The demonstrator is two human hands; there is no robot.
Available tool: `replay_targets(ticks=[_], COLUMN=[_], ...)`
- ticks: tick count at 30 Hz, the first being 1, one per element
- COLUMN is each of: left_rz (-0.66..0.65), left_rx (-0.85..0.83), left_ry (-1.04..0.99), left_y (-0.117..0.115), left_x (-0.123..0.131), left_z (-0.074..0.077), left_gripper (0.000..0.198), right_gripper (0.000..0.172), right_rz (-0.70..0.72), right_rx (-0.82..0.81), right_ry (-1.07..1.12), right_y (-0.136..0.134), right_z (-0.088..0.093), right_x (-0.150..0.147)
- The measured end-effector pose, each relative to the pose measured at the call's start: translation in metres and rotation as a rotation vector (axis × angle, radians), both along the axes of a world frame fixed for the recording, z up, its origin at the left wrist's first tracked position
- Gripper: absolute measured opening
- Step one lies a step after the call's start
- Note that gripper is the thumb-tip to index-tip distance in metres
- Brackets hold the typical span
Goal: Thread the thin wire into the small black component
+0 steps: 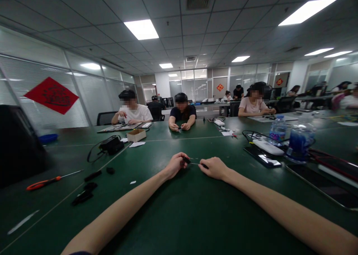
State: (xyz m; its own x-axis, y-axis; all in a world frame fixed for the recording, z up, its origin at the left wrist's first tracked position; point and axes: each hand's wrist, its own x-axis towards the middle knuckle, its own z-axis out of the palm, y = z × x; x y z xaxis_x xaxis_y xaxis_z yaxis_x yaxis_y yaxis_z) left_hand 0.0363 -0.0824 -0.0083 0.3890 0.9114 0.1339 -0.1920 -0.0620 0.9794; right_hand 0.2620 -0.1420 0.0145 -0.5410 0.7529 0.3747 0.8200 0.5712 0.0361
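Observation:
Both my hands are held out over the green table. My left hand (176,165) is closed, its thumb and fingers pinching a small black part (187,160) whose exact kind I cannot make out. Wrapped in my right hand (214,167) is a screwdriver (205,166) with a dark handle. Its thin metal shaft points left, and the tip meets or nearly meets the black part; I cannot tell which. Most of the handle is hidden by my fingers.
On the left lie an orange-handled screwdriver (47,182), several small black pieces (84,195), a black strapped device (111,145) and a cardboard box (136,135). Phones (263,156), a white power bank (267,147) and water bottles (300,141) stand right. A person (182,113) works opposite.

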Motion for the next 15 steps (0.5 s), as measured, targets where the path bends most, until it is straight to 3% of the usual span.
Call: replay_targets(ticks=[15], left_rz=[-0.038], left_rx=[0.118], left_ry=[0.083], left_y=[-0.0054], left_x=[0.0024], left_z=[0.0027], left_gripper=[0.021], right_gripper=[0.038], right_rz=[-0.056], right_rx=[0.032], right_ry=[0.024], right_y=[0.0025], right_z=[-0.0042], right_x=[0.0014])
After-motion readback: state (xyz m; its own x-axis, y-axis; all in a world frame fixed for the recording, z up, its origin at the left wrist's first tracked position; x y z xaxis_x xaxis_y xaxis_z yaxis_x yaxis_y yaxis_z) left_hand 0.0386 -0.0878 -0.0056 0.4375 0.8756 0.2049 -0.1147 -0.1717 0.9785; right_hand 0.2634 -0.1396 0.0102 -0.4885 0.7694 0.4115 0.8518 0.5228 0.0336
